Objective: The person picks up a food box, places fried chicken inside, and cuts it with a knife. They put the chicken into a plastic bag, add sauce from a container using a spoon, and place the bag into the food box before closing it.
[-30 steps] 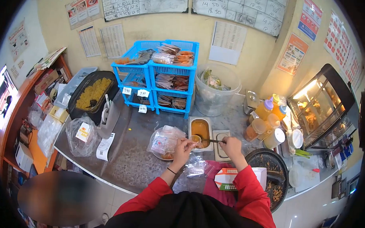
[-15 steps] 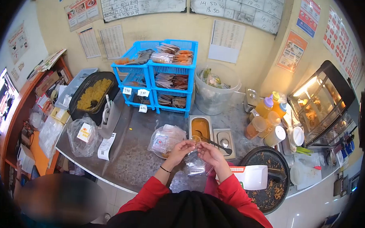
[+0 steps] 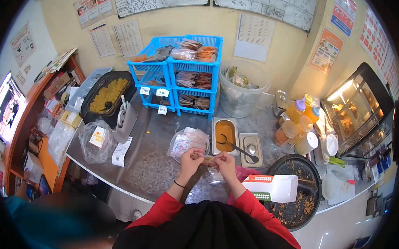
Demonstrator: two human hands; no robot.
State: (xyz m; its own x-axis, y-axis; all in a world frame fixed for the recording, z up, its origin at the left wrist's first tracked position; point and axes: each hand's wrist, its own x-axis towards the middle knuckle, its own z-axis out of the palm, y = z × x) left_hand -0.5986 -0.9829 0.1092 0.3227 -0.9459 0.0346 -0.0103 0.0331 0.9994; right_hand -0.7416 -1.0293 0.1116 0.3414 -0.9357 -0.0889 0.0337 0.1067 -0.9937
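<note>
My left hand (image 3: 190,163) and my right hand (image 3: 226,165) are close together above the counter's front part. Both have their fingertips pinched on a small clear plastic bag (image 3: 208,160) with a brownish tint, stretched between them. What fills it is too small to make out. Just below my right hand lies shiny clear plastic (image 3: 215,177). Beyond my left hand is a pile of clear plastic bags (image 3: 185,140). Past my right hand stands a metal pan (image 3: 214,145) of orange-brown sauce, a black ladle (image 3: 244,152) resting in it and reaching over a smaller metal pan (image 3: 259,142).
An open white food box (image 3: 283,189) rests over a round black tray (image 3: 308,211) with crumbs. Blue stacked baskets (image 3: 195,69) hold packets at the back. Sauce bottles (image 3: 295,111) and a lit display case (image 3: 353,112) stand right. Another person (image 3: 33,219) is at left.
The view has shifted, so the counter things appear slightly right and, at the front, lower. My hands still pinch the small bag, which now looks flatter and stretched between them.
</note>
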